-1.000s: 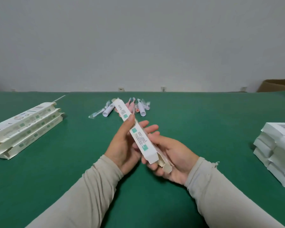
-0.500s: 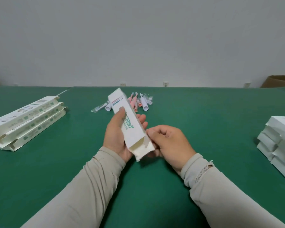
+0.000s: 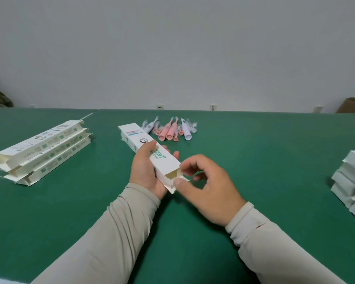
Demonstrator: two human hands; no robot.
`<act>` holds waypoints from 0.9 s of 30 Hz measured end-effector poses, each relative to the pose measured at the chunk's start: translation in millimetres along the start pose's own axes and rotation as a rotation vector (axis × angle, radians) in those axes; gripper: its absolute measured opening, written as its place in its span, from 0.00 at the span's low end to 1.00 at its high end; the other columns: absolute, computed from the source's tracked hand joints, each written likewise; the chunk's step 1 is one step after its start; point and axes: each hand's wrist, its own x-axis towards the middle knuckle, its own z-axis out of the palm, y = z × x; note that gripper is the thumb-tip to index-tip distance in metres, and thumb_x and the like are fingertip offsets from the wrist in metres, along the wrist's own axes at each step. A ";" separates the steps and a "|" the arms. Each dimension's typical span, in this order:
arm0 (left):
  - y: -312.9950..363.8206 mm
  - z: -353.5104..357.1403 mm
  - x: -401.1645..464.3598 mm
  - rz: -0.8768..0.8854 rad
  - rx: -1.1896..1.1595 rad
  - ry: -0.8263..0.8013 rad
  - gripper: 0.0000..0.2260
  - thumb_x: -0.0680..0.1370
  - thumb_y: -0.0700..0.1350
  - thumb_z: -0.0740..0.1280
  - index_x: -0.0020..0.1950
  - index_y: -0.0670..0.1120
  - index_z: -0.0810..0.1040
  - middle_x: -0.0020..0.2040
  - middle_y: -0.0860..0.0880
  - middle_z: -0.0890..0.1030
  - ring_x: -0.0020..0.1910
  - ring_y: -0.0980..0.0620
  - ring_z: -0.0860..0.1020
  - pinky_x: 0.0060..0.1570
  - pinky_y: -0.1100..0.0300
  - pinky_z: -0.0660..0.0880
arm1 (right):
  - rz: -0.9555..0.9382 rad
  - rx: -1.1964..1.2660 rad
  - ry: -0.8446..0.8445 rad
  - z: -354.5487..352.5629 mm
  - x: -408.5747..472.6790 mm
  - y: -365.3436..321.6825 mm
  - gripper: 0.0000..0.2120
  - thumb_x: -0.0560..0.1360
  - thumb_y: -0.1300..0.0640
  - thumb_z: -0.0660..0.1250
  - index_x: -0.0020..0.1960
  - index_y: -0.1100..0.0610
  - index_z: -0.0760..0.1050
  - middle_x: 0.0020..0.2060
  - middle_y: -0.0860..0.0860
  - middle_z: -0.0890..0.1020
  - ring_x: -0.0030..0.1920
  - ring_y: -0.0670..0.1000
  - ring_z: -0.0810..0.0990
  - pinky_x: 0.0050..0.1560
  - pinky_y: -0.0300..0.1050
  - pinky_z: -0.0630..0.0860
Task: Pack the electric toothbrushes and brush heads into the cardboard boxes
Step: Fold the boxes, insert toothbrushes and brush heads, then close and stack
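I'm looking down at the green table, and my left hand has its fingers wrapped round a long white toothbrush box, thumb on the printed top face, fingertips poking out on the far side. The box is lifted off the cloth near the middle of the table, angled away toward the far edge, with its near end open and the brown inside showing. My right hand is at that open end, thumb and forefinger pinching the end flap, the other fingers curled loosely behind.

Past the box, close to the far edge, there's a small cluster of electric toothbrushes lying flat: pink ones in the middle, pale lilac ones on either side, with what look like brush heads in clear wrap among them; too small for me to count.

Over by the left edge sits a stack of three long boxes, near ends open with flaps sticking out. At the right edge, a pile of white boxes, partly cut off by the frame. A brown carton peeks in beyond the far right corner, against the grey wall.
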 end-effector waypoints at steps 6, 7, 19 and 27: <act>-6.2 2.9 -4.4 -0.036 -0.002 -0.008 0.14 0.78 0.49 0.68 0.59 0.43 0.74 0.35 0.44 0.81 0.35 0.43 0.84 0.40 0.47 0.82 | 0.036 -0.108 0.076 5.8 0.0 5.0 0.13 0.65 0.41 0.70 0.44 0.46 0.73 0.41 0.42 0.81 0.47 0.43 0.79 0.44 0.33 0.72; -7.7 3.9 -5.6 -0.052 0.004 -0.015 0.17 0.77 0.50 0.68 0.62 0.43 0.73 0.35 0.44 0.82 0.36 0.43 0.84 0.41 0.46 0.82 | 0.051 -0.092 0.105 6.0 0.4 5.1 0.12 0.65 0.42 0.72 0.43 0.46 0.74 0.40 0.41 0.81 0.45 0.43 0.79 0.42 0.32 0.71; -20.8 13.5 -13.3 -0.100 0.061 -0.097 0.20 0.77 0.51 0.69 0.66 0.47 0.72 0.43 0.44 0.75 0.32 0.48 0.79 0.37 0.51 0.80 | 0.077 -0.048 0.157 4.0 1.5 3.8 0.08 0.68 0.44 0.71 0.41 0.48 0.78 0.39 0.40 0.83 0.42 0.39 0.80 0.37 0.31 0.67; -7.8 8.7 -9.8 -0.118 0.014 -0.003 0.12 0.78 0.49 0.67 0.50 0.42 0.71 0.37 0.45 0.74 0.27 0.48 0.79 0.34 0.56 0.79 | -0.083 -0.295 -0.061 -4.8 0.6 2.4 0.12 0.70 0.51 0.67 0.53 0.44 0.73 0.47 0.39 0.79 0.51 0.43 0.76 0.52 0.43 0.76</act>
